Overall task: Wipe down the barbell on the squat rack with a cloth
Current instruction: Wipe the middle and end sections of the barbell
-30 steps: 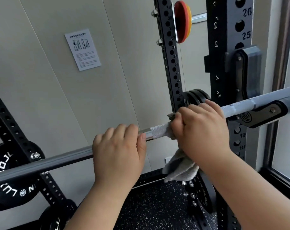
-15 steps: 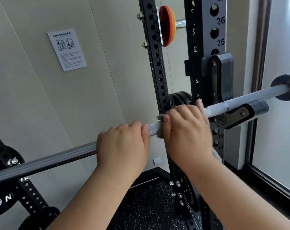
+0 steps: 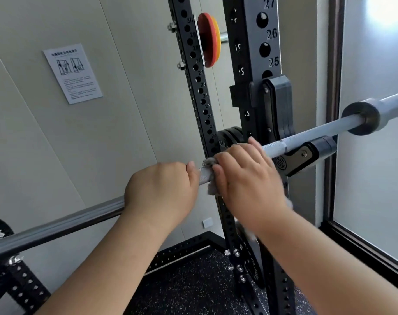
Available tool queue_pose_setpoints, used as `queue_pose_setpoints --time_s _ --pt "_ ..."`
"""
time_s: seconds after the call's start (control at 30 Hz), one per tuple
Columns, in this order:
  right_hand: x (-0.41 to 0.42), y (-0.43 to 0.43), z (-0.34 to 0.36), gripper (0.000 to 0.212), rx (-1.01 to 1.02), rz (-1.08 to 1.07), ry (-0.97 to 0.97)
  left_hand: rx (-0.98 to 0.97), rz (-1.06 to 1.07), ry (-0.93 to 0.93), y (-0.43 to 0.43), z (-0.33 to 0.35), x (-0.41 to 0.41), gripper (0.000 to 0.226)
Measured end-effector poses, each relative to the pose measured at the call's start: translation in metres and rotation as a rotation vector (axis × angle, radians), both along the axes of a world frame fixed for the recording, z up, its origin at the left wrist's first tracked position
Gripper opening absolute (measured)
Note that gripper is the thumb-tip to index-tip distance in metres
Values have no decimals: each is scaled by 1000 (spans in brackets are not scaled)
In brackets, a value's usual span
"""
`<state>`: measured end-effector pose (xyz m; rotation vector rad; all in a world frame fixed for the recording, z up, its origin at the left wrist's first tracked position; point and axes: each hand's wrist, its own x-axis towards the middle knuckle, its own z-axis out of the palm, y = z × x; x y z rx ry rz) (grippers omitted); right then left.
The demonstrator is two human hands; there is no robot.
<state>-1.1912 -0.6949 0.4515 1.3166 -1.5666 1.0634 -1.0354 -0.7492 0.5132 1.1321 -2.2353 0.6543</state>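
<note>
Barbell lies across the squat rack, sloping from lower left to upper right, its right end resting in the black hook just short of the thick collar.

The right hand's fingers curl over the top of the bar with the grey cloth clamped beneath them. Wrapping the cloth this way lets it rub the metal all round. Little tufts of cloth poke out at the left edge of the right hand, and a bit more shows below the wrist.

The left hand's fingers are clenched round the bare bar just beside it. The left hand is probably there to stop the bar rolling in the hooks while the other hand scrubs.

A second ago a clear stretch of wrapped bar showed between the two hands; now only a sliver does. The cloth's loose tail, then hanging in plain sight, is mostly hidden behind the right forearm. The view has also swung right, bringing the collar in.
</note>
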Motion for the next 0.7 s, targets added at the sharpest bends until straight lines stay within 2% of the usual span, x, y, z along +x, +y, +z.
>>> queue_pose_setpoints --time_s 0.1,0.2,0.33,0.4,0.53,0.7 --pt "-25 7 6 41 -24 -87 -151 -111 22 35 3 -10 2 55" --pt "-4 1 7 38 -73 -116 -289 -164 58 92 0 -14 0 50" --pt "20 -2 0 34 -21 5 -90 -201 -3 99 -4 -19 0 51" --pt "7 1 5 37 19 -31 -42 -218 -29 100 -7 -22 2 53" --pt "-6 5 10 42 18 -118 -168 -228 -43 110 -5 -22 3 52" --pt "13 4 -2 38 23 -40 -210 -227 -40 138 -4 -21 -1 52"
